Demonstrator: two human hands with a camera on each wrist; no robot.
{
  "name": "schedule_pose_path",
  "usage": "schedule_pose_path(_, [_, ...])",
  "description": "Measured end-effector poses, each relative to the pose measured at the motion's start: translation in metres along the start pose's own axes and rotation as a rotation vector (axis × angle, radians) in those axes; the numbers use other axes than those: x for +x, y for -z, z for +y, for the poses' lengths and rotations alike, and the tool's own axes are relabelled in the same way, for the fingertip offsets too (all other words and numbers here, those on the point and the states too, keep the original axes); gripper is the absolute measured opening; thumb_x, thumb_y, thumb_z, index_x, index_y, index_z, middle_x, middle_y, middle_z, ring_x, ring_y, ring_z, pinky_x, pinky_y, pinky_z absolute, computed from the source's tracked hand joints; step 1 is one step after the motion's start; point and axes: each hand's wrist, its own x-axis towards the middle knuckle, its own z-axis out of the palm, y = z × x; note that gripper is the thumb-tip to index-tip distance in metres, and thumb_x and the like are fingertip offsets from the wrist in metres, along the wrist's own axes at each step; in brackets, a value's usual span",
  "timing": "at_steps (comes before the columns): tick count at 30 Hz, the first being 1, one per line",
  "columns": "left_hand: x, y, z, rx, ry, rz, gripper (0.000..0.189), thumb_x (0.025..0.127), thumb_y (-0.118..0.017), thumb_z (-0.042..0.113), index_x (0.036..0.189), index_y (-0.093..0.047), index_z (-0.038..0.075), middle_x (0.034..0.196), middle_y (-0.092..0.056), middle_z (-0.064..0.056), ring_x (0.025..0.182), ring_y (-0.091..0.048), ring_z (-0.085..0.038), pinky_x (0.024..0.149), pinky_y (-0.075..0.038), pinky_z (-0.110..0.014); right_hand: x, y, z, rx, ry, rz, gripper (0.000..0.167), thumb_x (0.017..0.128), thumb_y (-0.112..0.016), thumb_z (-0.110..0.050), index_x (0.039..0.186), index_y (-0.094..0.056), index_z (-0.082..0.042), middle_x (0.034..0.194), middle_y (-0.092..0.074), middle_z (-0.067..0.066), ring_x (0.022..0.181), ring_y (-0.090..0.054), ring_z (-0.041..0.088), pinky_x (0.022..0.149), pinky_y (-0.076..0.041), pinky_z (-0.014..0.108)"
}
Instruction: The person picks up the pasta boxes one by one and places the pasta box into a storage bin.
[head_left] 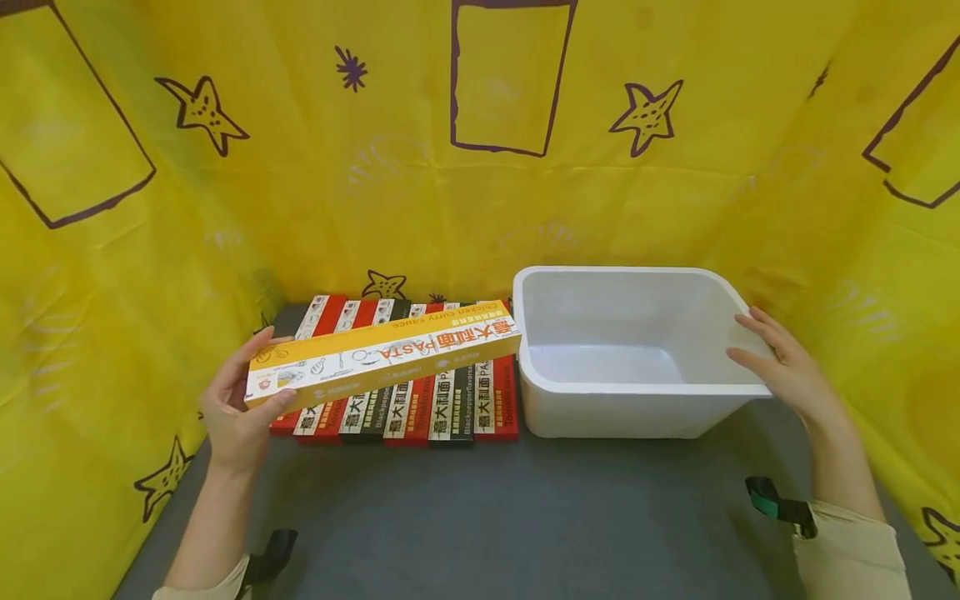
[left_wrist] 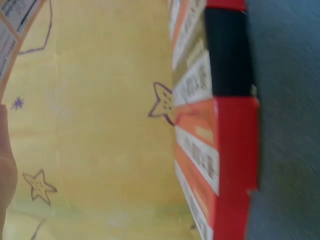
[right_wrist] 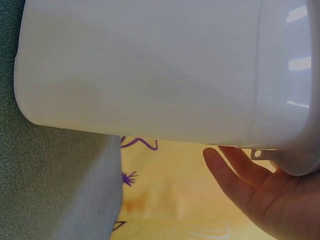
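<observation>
Pasta box (head_left: 382, 354): long, slim, card-like carton with flat faces and straight edges, a white stripe between yellow bands, drawn cutlery and orange PASTA lettering; held up above the row of boxes (head_left: 408, 425), slanting, its right end beside the left rim of the white bin (head_left: 615, 417); whether those 2 touch, I cannot tell
Left hand (head_left: 236, 425): pinches the left end of the pasta box, thumb along the near side, fingers at the far side; the hidden fingers I cannot judge
Right hand (head_left: 795, 379): grips the bin's right rim, 2 digits spread apart over the inside and, in the right wrist view, 2 fingertips under the lip close to the outer wall
Grey table (head_left: 480, 517): flat, matt, with a finely woven look in the right wrist view
White bin: smooth, glossy, plastic-looking tub, roughly rectangular, with rounded corners, walls narrowing to the base and a flared lip; it stands upright
Row of boxes: slim red, black and white cartons lying flat side by side, near ends slightly staggered, just left of the bin
Yellow backdrop (head_left: 450, 217): soft cloth with faint creases and dark-outlined stars, behind and along the sides
</observation>
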Motion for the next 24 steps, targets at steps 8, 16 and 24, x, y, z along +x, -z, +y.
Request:
schedule_pose_path(8, [0.029,-0.032,-0.02,0.002,0.026,-0.004,0.06,0.071,-0.06,-0.024,0.129,-0.054,-0.012,0.114,-0.063,-0.018,0.094,-0.059,-0.022,0.075,-0.055,-0.024,0.0,0.0,0.0,0.006,0.027,0.005,0.067,0.1,-0.055,-0.029,0.152,-0.025,0.002,0.163,0.001,0.008,0.145,0.002,0.042,0.107,-0.002,0.071])
schedule_pose_path(16, [0.053,-0.075,-0.045,0.061,0.072,-0.087,0.065,0.069,-0.07,-0.02,0.131,-0.057,-0.003,0.115,-0.064,-0.012,0.101,-0.058,-0.02,0.082,-0.05,-0.02,0.0,-0.001,0.001,0.001,0.025,0.013,0.068,0.099,-0.057,-0.031,0.151,-0.028,0.001,0.163,-0.001,0.006,0.145,0.001,0.041,0.106,-0.004,0.072])
schedule_pose_path(24, [0.066,-0.115,-0.077,0.266,0.191,-0.1,0.068,0.071,-0.078,-0.01,0.134,-0.057,0.007,0.115,-0.06,-0.001,0.067,-0.035,-0.007,0.053,-0.024,-0.018,-0.003,-0.002,-0.001,-0.006,0.026,0.043,0.066,0.098,-0.058,-0.031,0.15,-0.031,0.001,0.163,-0.004,0.008,0.145,-0.001,0.041,0.108,-0.004,0.069])
